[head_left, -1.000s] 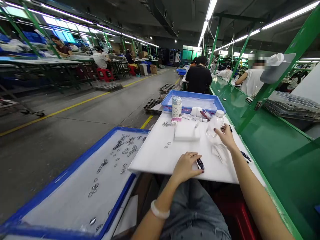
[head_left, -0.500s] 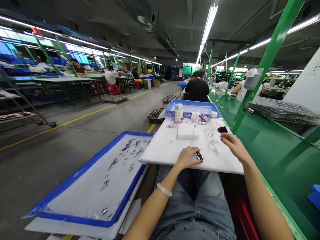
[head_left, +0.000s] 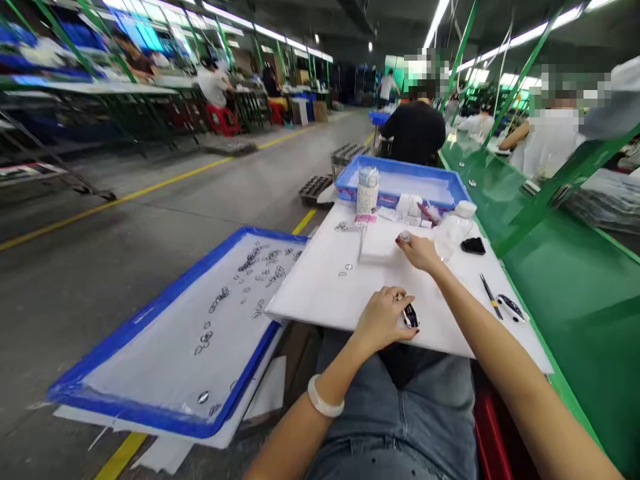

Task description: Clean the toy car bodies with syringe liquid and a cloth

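Observation:
My left hand rests at the near edge of the white board, fingers curled around a small dark oval piece. My right hand reaches out over the board beside a white pad, pinching something small and pale between its fingertips. A clear plastic bottle stands just right of that hand. A few metal rings lie loose on the board.
A blue tray with several metal rings sits at my left. Another blue tray, a patterned cup, a black object, tweezers and a dark piece lie on the board. A green conveyor runs along the right. Other people work ahead.
My right hand moved from the board's right side forward to the white pad and closed into a pinch. My left hand stayed on the dark piece. The view tilted down.

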Demonstrator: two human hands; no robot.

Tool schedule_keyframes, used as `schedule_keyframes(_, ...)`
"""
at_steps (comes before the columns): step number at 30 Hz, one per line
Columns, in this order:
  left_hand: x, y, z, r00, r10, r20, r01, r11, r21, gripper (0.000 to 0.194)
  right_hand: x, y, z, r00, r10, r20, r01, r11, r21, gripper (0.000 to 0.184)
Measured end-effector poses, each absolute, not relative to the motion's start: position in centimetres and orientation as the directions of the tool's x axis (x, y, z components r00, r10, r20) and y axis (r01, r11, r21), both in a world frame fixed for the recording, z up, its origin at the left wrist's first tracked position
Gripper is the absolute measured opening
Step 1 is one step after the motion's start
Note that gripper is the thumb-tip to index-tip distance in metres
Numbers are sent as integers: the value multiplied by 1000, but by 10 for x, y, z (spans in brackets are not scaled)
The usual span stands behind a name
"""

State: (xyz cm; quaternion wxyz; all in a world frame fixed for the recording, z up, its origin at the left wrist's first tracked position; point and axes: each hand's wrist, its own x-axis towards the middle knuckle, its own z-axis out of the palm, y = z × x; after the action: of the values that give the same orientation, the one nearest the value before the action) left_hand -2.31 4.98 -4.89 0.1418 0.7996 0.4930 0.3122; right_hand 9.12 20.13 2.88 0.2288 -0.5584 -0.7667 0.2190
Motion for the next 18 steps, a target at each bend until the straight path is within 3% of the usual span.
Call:
schedule_keyframes(4,-20,44,-48,254,908,334,672,-414,614,56,105,196,39,-374,925,70,656,317,-685,33)
schedule_keyframes(6,-18,41,-46,221,917,331,643,-392,658,53,117,175,38,-431,871,236,405,420,-812,25)
schedule_keyframes(8,-16,39,-44,187,905,382,590,-414,693,50,129,144,34,-357,849,388,82,443,-893,16)
schedule_keyframes(11,-13,42,-39,100,898,428,503,-417,757,43,143,96,20,-215,911,351,-168,320,-932,13)
schedule_keyframes(15,-14,50,-32,44,937,346,433,-330,839,36,146,65,-4,-58,971,232,-206,216,-954,43)
schedule_keyframes(18,-17,53,-28,65,947,316,417,-313,853,36,143,62,-14,58,964,259,-177,265,-948,32)
